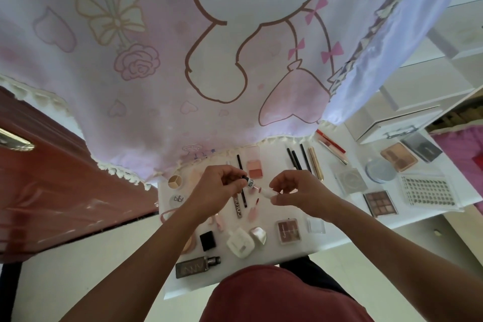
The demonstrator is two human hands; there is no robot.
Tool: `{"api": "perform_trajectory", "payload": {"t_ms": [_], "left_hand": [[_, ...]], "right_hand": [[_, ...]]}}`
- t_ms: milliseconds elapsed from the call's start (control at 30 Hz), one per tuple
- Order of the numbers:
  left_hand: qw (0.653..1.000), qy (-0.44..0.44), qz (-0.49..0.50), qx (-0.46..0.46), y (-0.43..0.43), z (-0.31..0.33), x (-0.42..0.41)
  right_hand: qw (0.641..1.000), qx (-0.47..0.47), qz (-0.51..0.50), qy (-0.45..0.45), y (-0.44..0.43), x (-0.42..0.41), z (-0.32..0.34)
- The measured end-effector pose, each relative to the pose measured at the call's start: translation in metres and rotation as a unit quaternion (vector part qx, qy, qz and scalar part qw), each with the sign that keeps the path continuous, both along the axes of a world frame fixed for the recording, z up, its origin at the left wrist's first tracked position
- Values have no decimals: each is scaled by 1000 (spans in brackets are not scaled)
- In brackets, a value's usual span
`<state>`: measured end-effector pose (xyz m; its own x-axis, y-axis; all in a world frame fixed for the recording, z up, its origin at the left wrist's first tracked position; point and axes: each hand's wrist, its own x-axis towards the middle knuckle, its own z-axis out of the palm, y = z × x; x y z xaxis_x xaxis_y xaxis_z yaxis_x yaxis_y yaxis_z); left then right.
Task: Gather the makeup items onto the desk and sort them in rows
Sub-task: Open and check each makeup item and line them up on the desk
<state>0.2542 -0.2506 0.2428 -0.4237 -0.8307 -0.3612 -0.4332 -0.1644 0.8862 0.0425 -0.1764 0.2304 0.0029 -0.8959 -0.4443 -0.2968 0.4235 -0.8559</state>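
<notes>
Fingertips [236, 174] of the left hand [219, 187] pinch the dark cap of a small white-labelled lip-tint tube [250, 182], and the right hand [295, 192] pinches what looks like its pale other end. Its long axis runs hand to hand, tilting down rightward, with both hands equally near. It hangs over the white desk [269, 217], above the sorted rows and in front of a pink cartoon-print curtain [130, 60].

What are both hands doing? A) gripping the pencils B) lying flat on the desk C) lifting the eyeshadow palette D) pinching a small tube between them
D: the left hand and right hand each pinch one end of the small tube, above the rows on the desk.
</notes>
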Motion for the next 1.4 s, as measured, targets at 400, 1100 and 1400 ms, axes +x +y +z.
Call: {"api": "perform_trajectory", "payload": {"t_ms": [400,1100,1400], "left_hand": [[998,-50,3,34,-39,-34,-52],[987,-92,-13,129,-80,-92,-106],[987,-112,-54,101,-83,-103,-117]], "right_hand": [[996,24,-2,82,-6,-53,-44],[987,54,16,148,-48,-93,-108],[980,28,70,183,-60,-93,-116]]}}
